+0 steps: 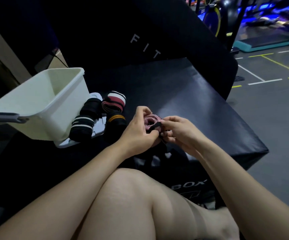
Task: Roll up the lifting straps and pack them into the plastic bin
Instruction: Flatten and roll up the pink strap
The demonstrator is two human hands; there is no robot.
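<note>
A pink strap roll (152,120) with a black band across it sits between both hands above the black box top. My left hand (140,129) grips its left side with curled fingers. My right hand (176,130) pinches the black band at its right side. Several rolled straps lie beside the bin: a red, white and black roll (114,102), a black roll (90,106), a black roll with white stripes (81,127) and a black roll with orange stripes (115,121). The white plastic bin (67,111) stands at the left, nothing visible inside.
The bin stands on a white lid (65,143) on a black padded box (183,94). A tall black pad (140,32) rises behind. My bare knee (136,196) fills the foreground. Grey gym floor (270,110) with lines lies to the right.
</note>
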